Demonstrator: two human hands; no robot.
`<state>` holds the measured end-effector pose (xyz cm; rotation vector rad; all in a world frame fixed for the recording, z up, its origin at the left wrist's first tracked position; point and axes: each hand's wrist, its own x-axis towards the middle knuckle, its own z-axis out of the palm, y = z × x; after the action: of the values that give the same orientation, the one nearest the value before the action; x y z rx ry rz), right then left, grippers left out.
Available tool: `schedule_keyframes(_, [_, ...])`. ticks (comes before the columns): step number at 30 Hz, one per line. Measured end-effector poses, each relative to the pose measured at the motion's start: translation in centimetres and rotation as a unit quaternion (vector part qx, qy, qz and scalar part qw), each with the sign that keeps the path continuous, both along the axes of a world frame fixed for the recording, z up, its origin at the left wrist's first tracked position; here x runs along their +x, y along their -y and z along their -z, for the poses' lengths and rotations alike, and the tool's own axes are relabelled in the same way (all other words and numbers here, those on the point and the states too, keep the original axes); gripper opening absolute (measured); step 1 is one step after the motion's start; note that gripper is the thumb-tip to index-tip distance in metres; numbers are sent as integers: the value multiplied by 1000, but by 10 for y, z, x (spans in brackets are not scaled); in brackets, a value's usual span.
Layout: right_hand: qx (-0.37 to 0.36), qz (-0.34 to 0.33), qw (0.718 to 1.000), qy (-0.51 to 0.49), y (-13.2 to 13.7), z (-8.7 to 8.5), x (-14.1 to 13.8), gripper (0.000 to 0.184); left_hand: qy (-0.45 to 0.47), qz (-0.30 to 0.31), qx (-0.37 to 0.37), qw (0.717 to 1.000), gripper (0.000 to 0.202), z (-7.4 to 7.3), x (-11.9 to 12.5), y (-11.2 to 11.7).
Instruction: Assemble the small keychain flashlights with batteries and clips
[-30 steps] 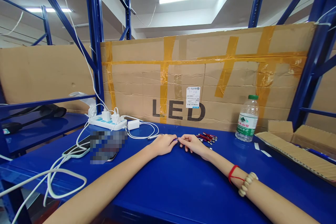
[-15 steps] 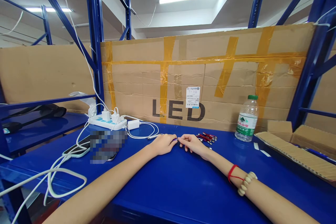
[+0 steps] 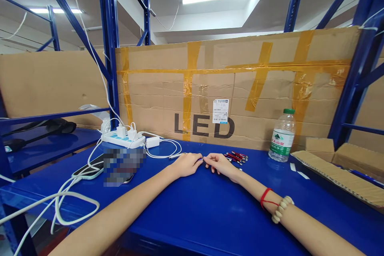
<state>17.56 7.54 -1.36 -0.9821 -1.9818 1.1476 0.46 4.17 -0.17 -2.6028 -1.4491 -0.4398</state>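
My left hand is closed, knuckles up, just above the blue tabletop. A slim purple-and-silver pen shows at its thumb and fingertips. A silver pen-like piece sticks out on its far left side; I cannot tell whether both belong to one pen. My right hand has its thumb and index finger pinched at the pen's right end, almost touching the left fingertips. Whatever small part lies in that pinch is hidden. Just behind the right hand lies a loose pile of dark red pens with silver ends.
A water bottle with a green cap stands at the back right, near an open cardboard box and white paper slips. On the left are a power strip, white cables and a phone. Cardboard walls the back.
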Motion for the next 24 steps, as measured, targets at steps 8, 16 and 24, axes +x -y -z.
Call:
schedule_keyframes(8, [-4, 1, 1000, 1, 1, -1, 0, 36, 1, 1, -1, 1000, 24, -1, 0, 1])
schedule_keyframes(16, [-2, 1, 1000, 1, -1, 0, 0, 37, -1, -1, -3, 1000, 24, -1, 0, 1])
schedule_keyframes(24, [1, -2, 1000, 3, 1, -1, 0, 38, 2, 0, -2, 1000, 24, 0, 0, 0])
